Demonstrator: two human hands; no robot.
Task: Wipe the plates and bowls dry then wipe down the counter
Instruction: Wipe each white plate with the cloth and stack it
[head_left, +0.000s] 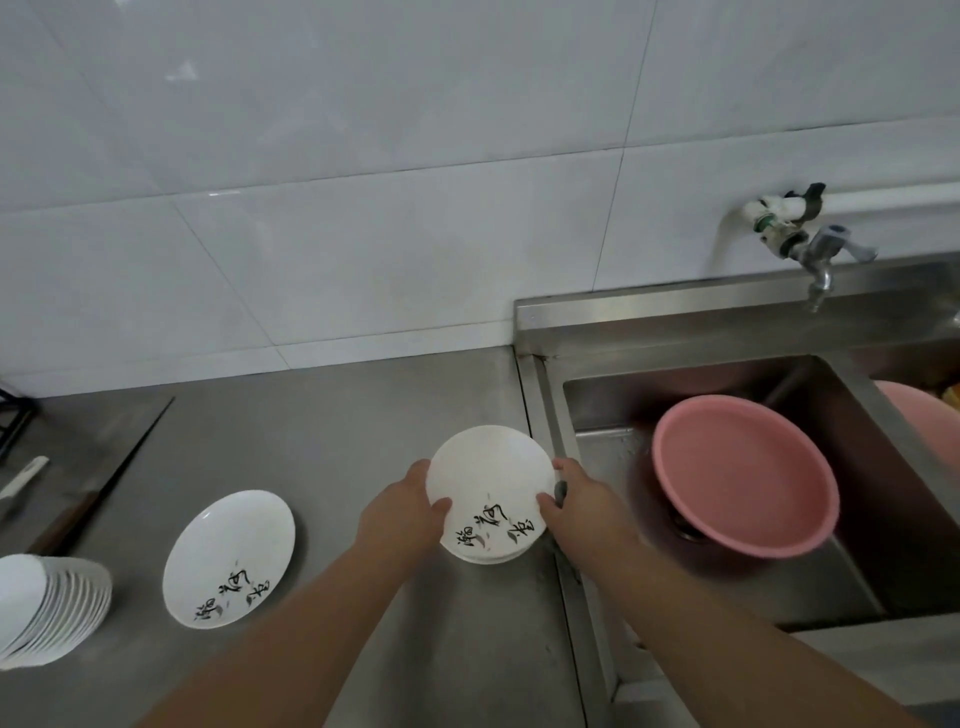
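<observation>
A white plate (488, 480) with black brush lettering is tilted up above a short stack of plates (491, 558) near the sink edge. My left hand (408, 512) grips its left rim with the thumb on top. My right hand (579, 512) grips the right rim, and a bit of grey cloth (561, 490) shows under its fingers. Another lettered plate (228, 558) lies flat on the steel counter (322, 441) to the left. A tall stack of white bowls or plates (49, 605) leans at the far left edge.
A pink basin (743, 473) leans inside the steel sink (597, 405) on the right, under a wall tap (821, 254). A long black-handled knife (104, 488) and a white utensil (23, 475) lie at the counter's left. White tiles back the counter.
</observation>
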